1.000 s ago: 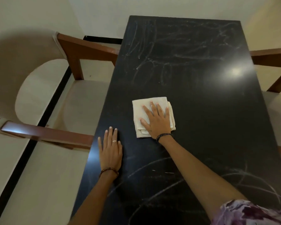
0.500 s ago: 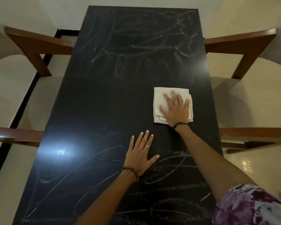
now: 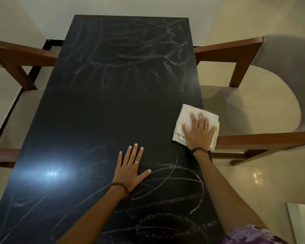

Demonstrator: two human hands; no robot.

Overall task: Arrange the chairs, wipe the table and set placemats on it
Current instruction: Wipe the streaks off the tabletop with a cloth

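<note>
Chairs flank my chalk-marked black worktop (image 3: 102,106). My right hand (image 3: 199,132) presses flat on a folded cloth (image 3: 185,113) overhanging its right edge; my left hand (image 3: 130,169) rests flat, fingers spread, holding nothing.

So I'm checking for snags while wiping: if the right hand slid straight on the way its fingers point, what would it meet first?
Nothing on the table, it seems. The right hand, flat on the folded cloth, points along the right edge toward chalk marks.

I see bare forearms. The left hand (image 3: 130,170) wears a ring and a brown beaded bracelet; the right hand (image 3: 199,133) a dark wristband, with a purple floral sleeve (image 3: 252,235).
</note>
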